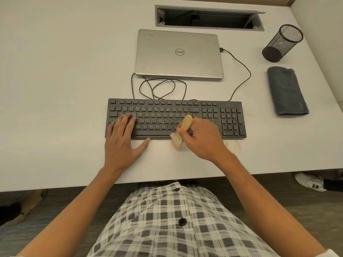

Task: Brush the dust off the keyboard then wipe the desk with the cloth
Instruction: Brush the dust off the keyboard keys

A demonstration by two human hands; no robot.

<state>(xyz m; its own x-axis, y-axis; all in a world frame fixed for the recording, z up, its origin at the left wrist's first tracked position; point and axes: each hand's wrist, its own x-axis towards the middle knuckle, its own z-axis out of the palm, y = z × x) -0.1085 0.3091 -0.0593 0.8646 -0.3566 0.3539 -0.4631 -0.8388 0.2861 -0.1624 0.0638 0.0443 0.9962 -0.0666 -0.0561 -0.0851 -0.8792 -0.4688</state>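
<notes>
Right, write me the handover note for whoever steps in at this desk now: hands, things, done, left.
Left hand: flat, fingers straight, resting on the left end of the black full-size keyboard, steadying it.
Right hand: grips the small wooden-handled brush, bristles down at the keyboard's front edge, right of the space bar.
The folded dark grey cloth lies untouched on the white desk, right of the keyboard, below the black mesh pen cup. The closed silver laptop sits behind the keyboard.
Done: brushing under way; how much is finished cannot be told.
Left: finish brushing, then wipe the desk with the cloth.
</notes>
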